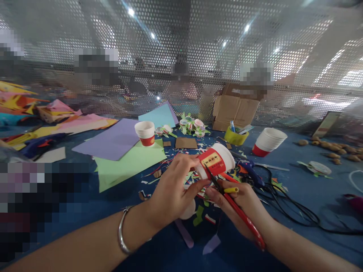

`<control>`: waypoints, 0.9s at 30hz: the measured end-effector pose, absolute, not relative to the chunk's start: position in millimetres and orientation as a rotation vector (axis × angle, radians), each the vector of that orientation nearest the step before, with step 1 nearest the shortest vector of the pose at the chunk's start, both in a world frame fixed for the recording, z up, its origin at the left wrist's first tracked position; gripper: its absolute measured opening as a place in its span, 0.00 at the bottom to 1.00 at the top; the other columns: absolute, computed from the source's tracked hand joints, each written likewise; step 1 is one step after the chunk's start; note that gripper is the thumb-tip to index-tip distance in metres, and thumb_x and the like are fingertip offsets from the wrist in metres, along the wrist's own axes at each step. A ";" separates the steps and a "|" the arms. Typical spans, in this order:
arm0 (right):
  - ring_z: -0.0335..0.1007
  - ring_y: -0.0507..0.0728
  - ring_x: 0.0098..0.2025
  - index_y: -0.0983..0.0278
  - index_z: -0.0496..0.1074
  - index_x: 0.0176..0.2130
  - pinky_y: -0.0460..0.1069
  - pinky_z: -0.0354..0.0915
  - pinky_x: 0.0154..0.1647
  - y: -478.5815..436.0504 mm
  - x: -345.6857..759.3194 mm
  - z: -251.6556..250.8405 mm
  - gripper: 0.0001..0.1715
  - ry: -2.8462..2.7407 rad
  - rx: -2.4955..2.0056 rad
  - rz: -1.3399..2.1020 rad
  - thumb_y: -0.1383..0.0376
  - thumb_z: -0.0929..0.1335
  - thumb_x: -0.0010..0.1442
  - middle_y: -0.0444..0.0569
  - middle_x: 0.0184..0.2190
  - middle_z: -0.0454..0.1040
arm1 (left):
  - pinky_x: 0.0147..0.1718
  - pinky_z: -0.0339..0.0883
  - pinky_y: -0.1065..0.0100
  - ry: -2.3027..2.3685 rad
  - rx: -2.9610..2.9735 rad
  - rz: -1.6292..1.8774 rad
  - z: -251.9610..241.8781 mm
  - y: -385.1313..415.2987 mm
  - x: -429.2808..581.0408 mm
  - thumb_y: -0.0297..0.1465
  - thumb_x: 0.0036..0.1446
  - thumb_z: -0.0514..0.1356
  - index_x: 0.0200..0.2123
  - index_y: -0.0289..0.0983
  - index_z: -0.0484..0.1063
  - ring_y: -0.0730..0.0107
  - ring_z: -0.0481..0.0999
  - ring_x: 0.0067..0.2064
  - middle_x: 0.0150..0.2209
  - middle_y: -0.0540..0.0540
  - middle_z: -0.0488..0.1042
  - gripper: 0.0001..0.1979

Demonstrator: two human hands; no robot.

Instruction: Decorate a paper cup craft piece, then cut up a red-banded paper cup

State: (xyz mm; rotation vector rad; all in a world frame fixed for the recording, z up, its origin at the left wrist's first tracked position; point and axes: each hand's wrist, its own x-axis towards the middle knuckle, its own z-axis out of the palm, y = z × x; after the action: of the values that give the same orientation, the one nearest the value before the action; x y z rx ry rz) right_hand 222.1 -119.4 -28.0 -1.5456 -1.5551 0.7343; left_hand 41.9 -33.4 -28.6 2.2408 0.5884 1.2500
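Observation:
A red and white paper cup [225, 156] lies tilted on its side in the air, its rim toward the right. My left hand [174, 187] pinches it near its base, with a silver bangle on the wrist. My right hand [239, 204] holds red-handled scissors [245, 219], whose dark blades rest against the cup's red band near the base. A short yellow piece [231, 190] shows beside the scissors. Below the hands, green, white and purple paper scraps [199, 216] are scattered over the blue table.
Purple paper [113, 139] and green paper [129, 162] lie left. Stacked cups [146, 132] stand on them, more cups [269, 141] at right. A glue gun [252, 173] with black cables [295, 211] lies right. Behind are a yellow holder [236, 136] and cardboard box [236, 109].

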 end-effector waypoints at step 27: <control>0.71 0.56 0.27 0.62 0.77 0.32 0.47 0.67 0.26 -120.2 224.5 -32.8 0.23 -1.602 -1.564 0.689 0.47 0.66 0.65 0.49 0.27 0.76 | 0.43 0.74 0.61 0.583 1.481 1.056 -27.1 -38.0 45.5 0.38 0.58 0.68 0.43 0.41 0.67 0.65 0.79 0.43 0.42 0.46 0.79 0.15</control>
State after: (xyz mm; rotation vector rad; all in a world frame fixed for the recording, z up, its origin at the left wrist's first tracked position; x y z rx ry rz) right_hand 224.5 -120.2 -32.8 -1.5643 -1.6019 0.6893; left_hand 45.5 -38.0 -27.1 1.4806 0.5830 1.0563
